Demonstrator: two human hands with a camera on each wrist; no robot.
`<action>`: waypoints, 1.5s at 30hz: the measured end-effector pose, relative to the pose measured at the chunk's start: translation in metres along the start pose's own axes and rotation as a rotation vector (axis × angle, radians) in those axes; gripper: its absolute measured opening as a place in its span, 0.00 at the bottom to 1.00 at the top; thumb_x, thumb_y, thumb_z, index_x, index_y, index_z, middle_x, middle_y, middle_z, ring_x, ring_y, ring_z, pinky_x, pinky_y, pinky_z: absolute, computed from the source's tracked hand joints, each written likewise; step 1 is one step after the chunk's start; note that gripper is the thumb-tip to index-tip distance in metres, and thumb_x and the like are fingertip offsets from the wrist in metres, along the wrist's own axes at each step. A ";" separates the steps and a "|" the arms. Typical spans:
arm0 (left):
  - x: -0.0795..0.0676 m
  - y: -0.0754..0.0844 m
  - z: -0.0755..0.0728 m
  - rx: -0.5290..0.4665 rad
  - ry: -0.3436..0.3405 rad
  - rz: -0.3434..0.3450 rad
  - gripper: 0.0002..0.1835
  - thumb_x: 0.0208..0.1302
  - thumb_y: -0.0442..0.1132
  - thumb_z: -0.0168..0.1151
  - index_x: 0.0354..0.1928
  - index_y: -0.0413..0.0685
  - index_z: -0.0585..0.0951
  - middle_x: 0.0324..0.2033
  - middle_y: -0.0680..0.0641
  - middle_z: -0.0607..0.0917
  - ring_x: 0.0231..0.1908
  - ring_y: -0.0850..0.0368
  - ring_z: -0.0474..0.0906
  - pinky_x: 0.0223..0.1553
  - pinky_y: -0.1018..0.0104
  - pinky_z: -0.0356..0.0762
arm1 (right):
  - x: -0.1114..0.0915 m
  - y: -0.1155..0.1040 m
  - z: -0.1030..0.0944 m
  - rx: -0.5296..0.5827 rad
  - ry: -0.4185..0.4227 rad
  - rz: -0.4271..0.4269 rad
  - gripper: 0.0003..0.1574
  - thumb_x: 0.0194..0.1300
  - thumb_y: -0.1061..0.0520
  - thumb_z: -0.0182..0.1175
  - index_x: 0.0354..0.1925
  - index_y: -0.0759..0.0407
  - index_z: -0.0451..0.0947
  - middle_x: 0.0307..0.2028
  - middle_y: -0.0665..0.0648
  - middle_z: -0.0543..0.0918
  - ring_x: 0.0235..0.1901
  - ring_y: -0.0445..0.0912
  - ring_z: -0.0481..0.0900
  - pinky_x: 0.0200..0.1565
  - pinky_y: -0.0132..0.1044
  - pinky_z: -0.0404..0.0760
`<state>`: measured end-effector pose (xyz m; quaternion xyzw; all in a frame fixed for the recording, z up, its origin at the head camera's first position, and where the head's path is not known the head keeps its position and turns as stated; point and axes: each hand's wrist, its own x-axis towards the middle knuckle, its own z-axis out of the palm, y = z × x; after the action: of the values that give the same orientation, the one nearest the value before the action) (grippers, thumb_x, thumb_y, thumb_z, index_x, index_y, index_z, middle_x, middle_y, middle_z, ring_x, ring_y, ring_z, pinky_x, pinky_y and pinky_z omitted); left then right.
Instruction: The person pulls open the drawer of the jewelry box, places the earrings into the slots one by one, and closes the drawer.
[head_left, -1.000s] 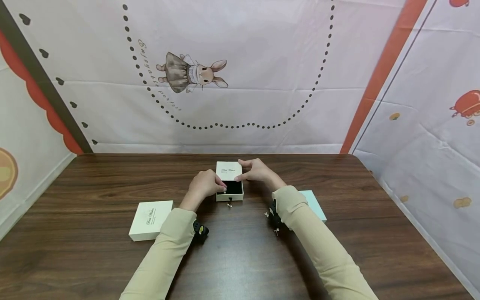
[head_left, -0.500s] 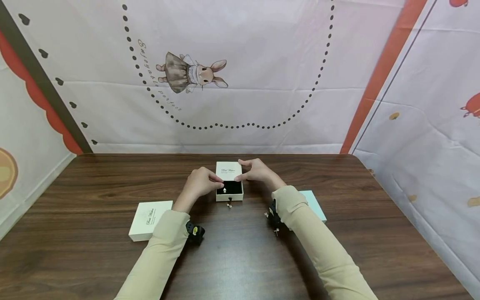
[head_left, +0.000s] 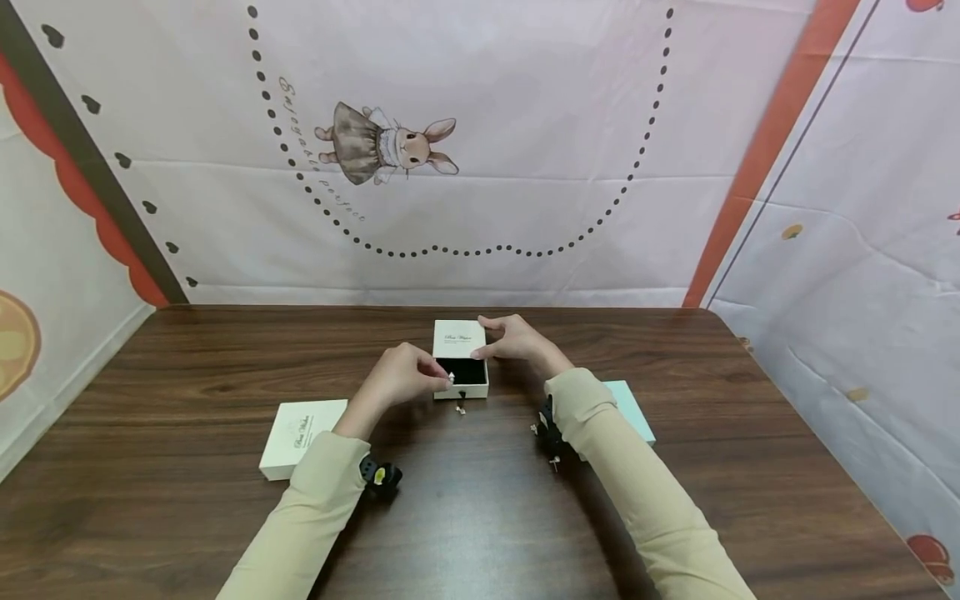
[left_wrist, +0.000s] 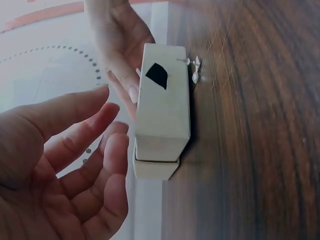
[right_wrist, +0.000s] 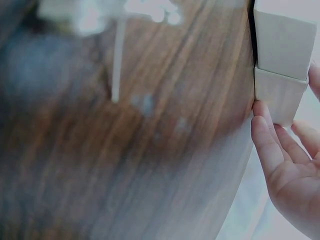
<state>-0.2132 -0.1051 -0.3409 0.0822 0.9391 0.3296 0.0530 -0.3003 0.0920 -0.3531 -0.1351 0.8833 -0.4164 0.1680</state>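
A small white drawer box (head_left: pixel 459 340) stands at the back middle, its black-lined drawer (head_left: pixel 471 371) pulled out toward me. My right hand (head_left: pixel 517 343) grips the box's sleeve at its right side, thumb and fingers spread around it; its fingertips touch the box in the right wrist view. A small shiny earring (head_left: pixel 452 377) shows at the drawer's left side. My left hand (head_left: pixel 401 375) hovers at that corner, fingertips right by the earring; in the left wrist view its fingers are loosely bent with nothing visible between them. Another earring (left_wrist: pixel 196 69) lies before the drawer.
A larger white box (head_left: pixel 303 433) stands at the left, partly behind my left sleeve. A light blue box (head_left: pixel 630 412) is partly hidden by my right forearm. More small earrings (head_left: pixel 555 462) lie near my right wrist on the wooden table (head_left: pixel 480 517).
My left hand lifted back from the earring, uncovering it in the drawer, then came down and toward me beside it. My right hand has kept its grip on the box.
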 end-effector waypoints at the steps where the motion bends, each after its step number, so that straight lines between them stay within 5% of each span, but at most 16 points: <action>1: -0.001 0.002 0.000 0.002 -0.011 0.011 0.05 0.49 0.46 0.68 0.25 0.53 0.86 0.28 0.53 0.85 0.32 0.58 0.75 0.35 0.63 0.71 | 0.000 0.000 0.000 0.000 -0.001 0.000 0.47 0.49 0.54 0.69 0.65 0.56 0.60 0.66 0.49 0.62 0.68 0.47 0.52 0.64 0.44 0.56; 16: -0.002 0.009 0.015 0.120 -0.091 0.086 0.05 0.41 0.45 0.73 0.21 0.57 0.86 0.19 0.59 0.84 0.26 0.65 0.73 0.33 0.67 0.72 | 0.004 0.003 0.001 0.024 0.001 0.030 0.48 0.48 0.53 0.70 0.65 0.52 0.61 0.66 0.48 0.62 0.68 0.46 0.51 0.64 0.44 0.57; 24: 0.000 0.012 0.020 0.187 -0.110 0.087 0.03 0.42 0.44 0.72 0.22 0.57 0.86 0.23 0.59 0.85 0.27 0.64 0.75 0.32 0.68 0.72 | 0.005 0.003 0.001 0.030 0.000 0.031 0.48 0.48 0.53 0.70 0.65 0.52 0.60 0.66 0.50 0.62 0.67 0.46 0.52 0.64 0.44 0.58; 32: 0.001 0.017 0.027 0.256 -0.102 0.064 0.02 0.43 0.41 0.71 0.19 0.57 0.86 0.22 0.58 0.84 0.27 0.61 0.76 0.36 0.62 0.73 | 0.003 0.003 0.001 0.042 -0.007 0.035 0.48 0.49 0.54 0.69 0.66 0.52 0.59 0.66 0.49 0.61 0.67 0.45 0.52 0.63 0.43 0.59; 37: 0.001 0.021 0.028 0.261 -0.103 0.030 0.04 0.43 0.40 0.71 0.17 0.57 0.85 0.17 0.58 0.82 0.23 0.61 0.74 0.30 0.65 0.72 | 0.002 0.001 0.000 0.041 -0.009 0.031 0.47 0.49 0.55 0.69 0.66 0.52 0.59 0.66 0.51 0.61 0.66 0.45 0.54 0.62 0.42 0.62; 45: 0.002 0.022 0.032 0.306 -0.077 0.014 0.07 0.42 0.42 0.72 0.14 0.60 0.83 0.22 0.58 0.83 0.24 0.59 0.74 0.23 0.65 0.70 | 0.002 0.000 0.001 0.039 0.007 0.050 0.47 0.48 0.54 0.69 0.65 0.50 0.61 0.66 0.52 0.62 0.67 0.45 0.53 0.62 0.42 0.61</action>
<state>-0.2079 -0.0681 -0.3517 0.1083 0.9750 0.1795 0.0735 -0.3019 0.0908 -0.3541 -0.1084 0.8785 -0.4299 0.1779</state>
